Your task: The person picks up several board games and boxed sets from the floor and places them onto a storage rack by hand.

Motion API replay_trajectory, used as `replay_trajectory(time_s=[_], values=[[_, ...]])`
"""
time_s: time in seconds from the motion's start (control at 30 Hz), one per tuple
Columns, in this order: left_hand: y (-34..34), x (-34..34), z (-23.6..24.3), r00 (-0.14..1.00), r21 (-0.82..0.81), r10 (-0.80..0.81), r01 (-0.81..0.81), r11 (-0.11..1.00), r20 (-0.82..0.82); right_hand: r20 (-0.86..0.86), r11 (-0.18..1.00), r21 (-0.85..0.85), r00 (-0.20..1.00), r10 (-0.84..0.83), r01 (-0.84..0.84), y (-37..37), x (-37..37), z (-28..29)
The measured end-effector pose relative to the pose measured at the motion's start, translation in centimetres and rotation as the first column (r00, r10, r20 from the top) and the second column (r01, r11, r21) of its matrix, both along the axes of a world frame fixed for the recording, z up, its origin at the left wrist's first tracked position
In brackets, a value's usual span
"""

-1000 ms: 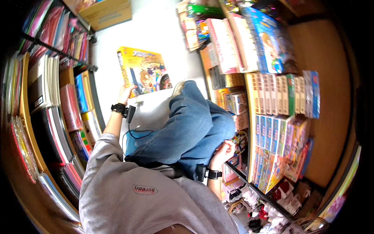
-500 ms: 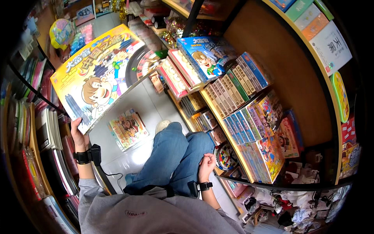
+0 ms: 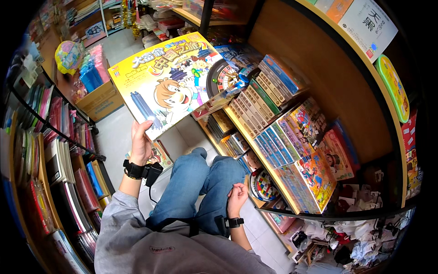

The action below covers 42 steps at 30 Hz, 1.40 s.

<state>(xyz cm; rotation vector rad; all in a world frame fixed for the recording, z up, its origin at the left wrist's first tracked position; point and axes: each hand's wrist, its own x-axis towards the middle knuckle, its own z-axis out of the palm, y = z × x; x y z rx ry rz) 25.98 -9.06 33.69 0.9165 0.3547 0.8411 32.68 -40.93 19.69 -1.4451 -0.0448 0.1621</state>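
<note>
My left hand (image 3: 141, 144) grips the near corner of a large yellow board game box (image 3: 141, 75), thumb on top and fingers beneath. The box is tilted, its cartoon-covered lid facing up, and its right end reaches over the shelf edge. Behind it, a blue game box (image 3: 235, 54) on the shelf is partly hidden. Against my right thigh rests my right hand (image 3: 237, 199), fingers curled with nothing in them. A colourful flat box (image 3: 160, 154) lies on the floor, mostly covered by my left hand and the yellow box.
To the right stands a wooden shelf (image 3: 248, 125) packed with rows of boxed games (image 3: 253, 107). Racks of books and folders (image 3: 64, 160) line the left side. A cardboard carton (image 3: 100, 101) with coloured packets sits on the floor at far left. My bent knees are below the box.
My left hand has carried the yellow box rightward toward the shelf, now covering much of the blue box there. My right hand stays by my thigh. The view has shifted slightly.
</note>
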Motion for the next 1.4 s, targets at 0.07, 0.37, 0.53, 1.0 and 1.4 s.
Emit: replay_trajectory(time_s=[0.07,0.37,0.53,1.0,1.4], values=[[-0.6,0.9,-0.4,1.0,-0.02,0.007,-0.007,1.0,-0.009,0.001,1.0,0.001,1.0,-0.009,0.009,-0.3,0.1,0.1],[-2.4,3.1,0.6,0.999,-0.008,-0.007,0.007,1.0,-0.035,-0.005,1.0,0.0,1.0,-0.017,0.017,-0.8,0.5,0.0],[-2.8,3.0,0.6,0.997,-0.056,-0.055,0.052,0.997,-0.047,-0.044,0.999,0.013,0.998,-0.034,0.035,-0.6,0.6,0.1],[1.6,3.5,-1.0,0.986,-0.115,-0.128,0.116,0.987,-0.107,-0.005,0.998,-0.029,0.999,-0.048,0.048,-0.6,0.7,-0.2],[3.8,9.8,-0.6,0.989,0.286,0.115,-0.086,0.954,-0.087,0.029,0.997,-0.071,0.999,-0.041,0.043,0.2,0.3,0.6]])
